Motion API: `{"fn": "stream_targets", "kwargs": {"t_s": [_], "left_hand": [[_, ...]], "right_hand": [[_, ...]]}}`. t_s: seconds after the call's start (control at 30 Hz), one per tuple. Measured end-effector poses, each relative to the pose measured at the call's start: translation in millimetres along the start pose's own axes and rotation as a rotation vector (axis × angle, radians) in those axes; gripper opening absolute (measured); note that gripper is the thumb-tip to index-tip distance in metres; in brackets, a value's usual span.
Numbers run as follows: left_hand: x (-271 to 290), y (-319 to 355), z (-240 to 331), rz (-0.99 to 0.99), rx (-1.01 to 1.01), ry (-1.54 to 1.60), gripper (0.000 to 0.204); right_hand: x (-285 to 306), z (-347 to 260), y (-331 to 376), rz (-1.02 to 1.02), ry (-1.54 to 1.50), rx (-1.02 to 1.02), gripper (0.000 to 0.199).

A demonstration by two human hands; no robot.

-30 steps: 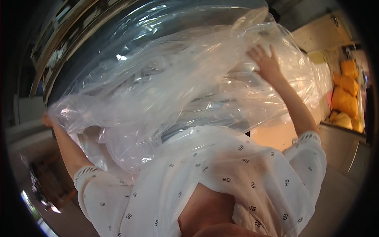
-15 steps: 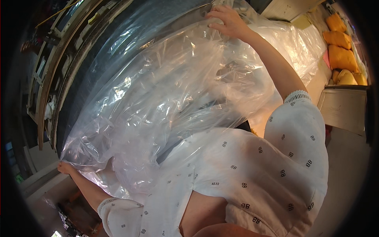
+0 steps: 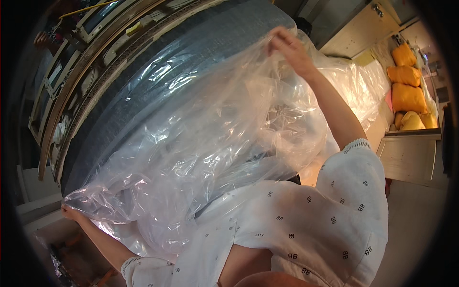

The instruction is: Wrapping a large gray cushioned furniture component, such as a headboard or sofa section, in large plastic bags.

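Observation:
A large clear plastic sheet (image 3: 191,138) lies crumpled and shiny in front of me, spread from far left to right and bunched against my body. At the lower left, my left hand (image 3: 70,212) is closed on a gathered corner of it. My right hand (image 3: 290,50) is raised at the far right, with its fingers bent over the sheet's upper edge, slightly blurred. Between the hands the sheet stretches in long folds. Beyond it, a smooth bluish-grey surface (image 3: 201,48) shows, with more glossy film on it.
A long curved machine frame with rails (image 3: 71,103) borders the far left. Orange sacks (image 3: 409,98) are stacked at the right, by a wooden cabinet (image 3: 409,158). More clear film (image 3: 354,81) is heaped at the far right. Another person's hand (image 3: 42,39) shows at the upper left.
My right hand has come nearer to me, drawing the sheet's upper edge along and uncovering more of the bluish-grey surface. My left hand keeps its grip on the corner. The view has shifted slightly.

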State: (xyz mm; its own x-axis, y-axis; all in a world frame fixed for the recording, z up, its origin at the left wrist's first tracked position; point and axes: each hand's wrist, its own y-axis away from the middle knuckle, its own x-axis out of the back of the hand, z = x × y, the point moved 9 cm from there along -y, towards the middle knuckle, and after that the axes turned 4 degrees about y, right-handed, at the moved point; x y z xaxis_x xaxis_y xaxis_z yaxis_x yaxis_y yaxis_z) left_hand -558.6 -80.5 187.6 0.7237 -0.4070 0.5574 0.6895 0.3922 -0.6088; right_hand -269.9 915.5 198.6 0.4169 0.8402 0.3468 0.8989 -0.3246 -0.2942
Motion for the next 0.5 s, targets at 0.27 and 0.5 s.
{"fn": "stream_targets", "kwargs": {"t_s": [0.27, 0.5], "left_hand": [[-8.5, 28.7, 41.0, 0.002, 0.069, 0.106, 0.036], [90.6, 50.1, 27.8, -0.110, 0.395, 0.480, 0.039]], "right_hand": [[-4.9, -2.9, -105.6, 0.164, 0.996, 0.094, 0.019], [-18.2, 10.1, -122.2, 0.061, 0.863, 0.028, 0.026]]}}
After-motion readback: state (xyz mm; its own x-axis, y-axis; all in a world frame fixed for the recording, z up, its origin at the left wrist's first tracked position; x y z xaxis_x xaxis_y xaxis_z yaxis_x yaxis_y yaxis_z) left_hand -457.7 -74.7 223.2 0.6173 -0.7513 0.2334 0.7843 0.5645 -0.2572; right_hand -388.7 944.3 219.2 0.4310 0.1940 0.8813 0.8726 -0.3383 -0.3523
